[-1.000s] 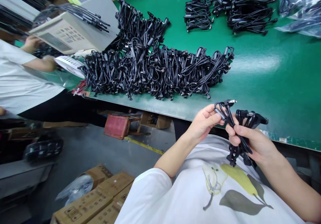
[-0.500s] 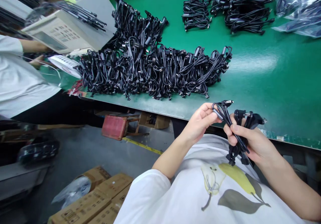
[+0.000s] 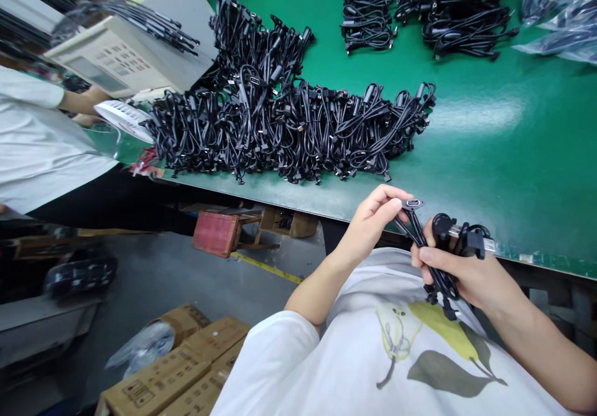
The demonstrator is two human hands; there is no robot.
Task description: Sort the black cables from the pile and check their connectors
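Observation:
Between thumb and fingers, my left hand (image 3: 379,220) pinches the connector end of a black cable (image 3: 414,229), and the connector's metal opening faces up. My right hand (image 3: 459,270) is wrapped round the lower part of that cable together with a bundle of black cables (image 3: 466,235). Plugs of the bundle stick out above the right hand, and others hang below it. Both hands are in front of my shirt, at the near edge of the green table (image 3: 527,155). Beyond them lies a long heap of coiled black cables (image 3: 298,133).
Sorted cable bundles (image 3: 466,18) and a smaller stack (image 3: 368,18) lie at the back, near clear plastic bags (image 3: 564,18). At left are a beige tester (image 3: 116,58), a white fan (image 3: 124,119) and a co-worker's sleeve (image 3: 30,86). A red stool (image 3: 216,232) and cartons (image 3: 186,360) stand below.
My left hand has shifted its grip to the cable's connector, which has turned to show its opening. The bundle in my right hand has tilted slightly. The co-worker's arm has moved right.

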